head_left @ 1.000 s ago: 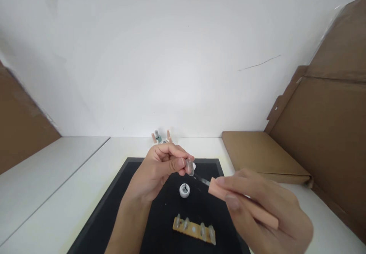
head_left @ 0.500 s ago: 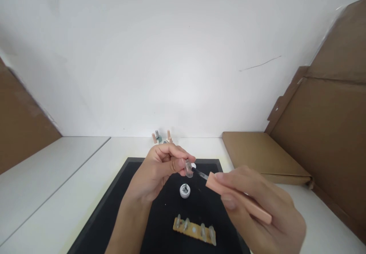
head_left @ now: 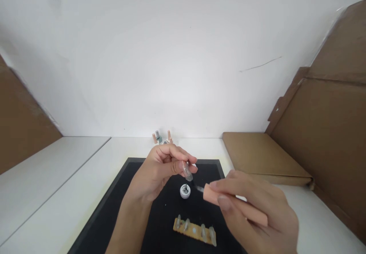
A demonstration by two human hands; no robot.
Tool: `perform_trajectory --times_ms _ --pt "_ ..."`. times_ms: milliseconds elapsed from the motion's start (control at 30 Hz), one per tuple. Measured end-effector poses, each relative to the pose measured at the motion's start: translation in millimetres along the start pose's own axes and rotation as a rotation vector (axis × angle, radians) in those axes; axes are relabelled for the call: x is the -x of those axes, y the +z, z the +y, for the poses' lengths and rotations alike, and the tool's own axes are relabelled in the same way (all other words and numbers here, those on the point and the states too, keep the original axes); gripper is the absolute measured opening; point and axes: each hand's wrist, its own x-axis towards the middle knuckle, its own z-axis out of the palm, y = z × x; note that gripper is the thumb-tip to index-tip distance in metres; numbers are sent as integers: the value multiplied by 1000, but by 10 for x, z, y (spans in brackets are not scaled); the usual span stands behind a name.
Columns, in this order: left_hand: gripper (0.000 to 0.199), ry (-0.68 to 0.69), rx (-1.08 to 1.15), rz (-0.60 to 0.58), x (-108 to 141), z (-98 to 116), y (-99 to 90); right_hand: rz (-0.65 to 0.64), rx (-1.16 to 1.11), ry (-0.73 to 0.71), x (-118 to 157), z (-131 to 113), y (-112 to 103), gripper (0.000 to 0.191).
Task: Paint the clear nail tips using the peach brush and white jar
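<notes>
Your left hand (head_left: 161, 166) pinches the nail (head_left: 188, 174) by one end, seemingly baring it to the brush (head_left: 211, 195) your right hand (head_left: 259, 208) grips.

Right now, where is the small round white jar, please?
In the head view's lower middle, the jar stands on the black rectangular mat, between the left hand and the flat yellow strip.

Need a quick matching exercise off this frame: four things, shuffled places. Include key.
1. Lone clear nail tip
2. Peach-handled brush
3. Small white jar
4. Flat cardboard box

A. Held in the right hand
B. To the right of the black mat
C. Pinched in the left hand
D. On the mat, beyond the yellow strip

Pairs: 1-C, 2-A, 3-D, 4-B
</notes>
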Motion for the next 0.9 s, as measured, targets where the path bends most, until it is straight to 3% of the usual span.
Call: perform_trajectory --times_ms 233,467,700,900 --pt "13 14 6 -17 -3 -7 -51 82 -20 12 29 -12 29 17" --pt "13 10 -4 0 5 2 -8 -2 -10 -1 7 -16 -5 16" --pt "13 19 -28 -10 29 -22 -56 76 1 33 36 -19 42 17" --pt "12 18 -43 -22 15 -13 -48 1 8 17 31 -10 19 16"
